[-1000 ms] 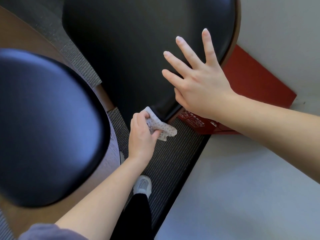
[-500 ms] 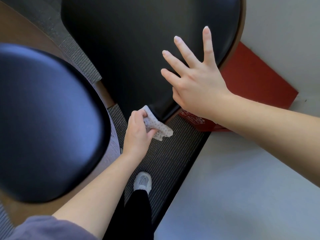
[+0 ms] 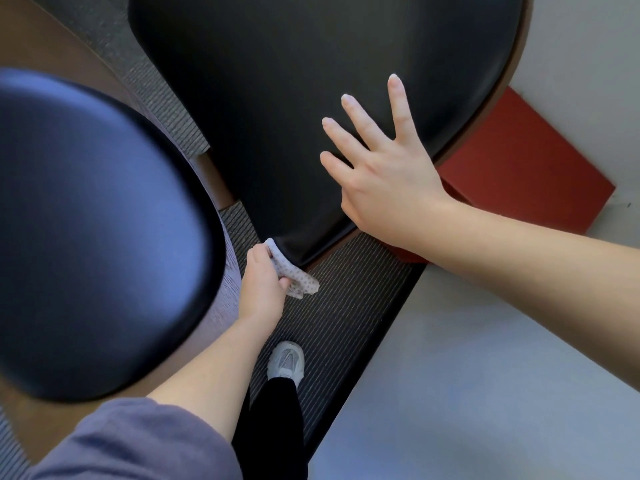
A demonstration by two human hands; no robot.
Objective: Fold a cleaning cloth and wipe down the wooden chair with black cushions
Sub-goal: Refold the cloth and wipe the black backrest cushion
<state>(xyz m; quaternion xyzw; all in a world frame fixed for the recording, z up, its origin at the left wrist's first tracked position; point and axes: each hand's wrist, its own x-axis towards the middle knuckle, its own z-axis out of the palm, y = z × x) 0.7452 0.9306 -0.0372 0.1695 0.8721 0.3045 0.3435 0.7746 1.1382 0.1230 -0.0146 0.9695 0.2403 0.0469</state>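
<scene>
The chair's black seat cushion (image 3: 277,81) fills the upper middle, with a thin wooden rim (image 3: 516,53) showing along its right edge. Its black back cushion (image 3: 86,230) bulges at the left, close to the camera. My left hand (image 3: 261,289) is closed around a small white dotted cleaning cloth (image 3: 298,277) and presses it against the near corner of the seat cushion. My right hand (image 3: 384,171) lies flat on the seat cushion near that corner, fingers spread, holding nothing.
A dark ribbed mat (image 3: 346,306) runs under the chair's near corner. A red flat box (image 3: 519,178) lies on the pale floor (image 3: 485,393) to the right. My white shoe (image 3: 286,360) stands on the mat below my left hand.
My left hand has slid the cloth slightly left along the seat's near corner. My right hand has settled lower onto the cushion.
</scene>
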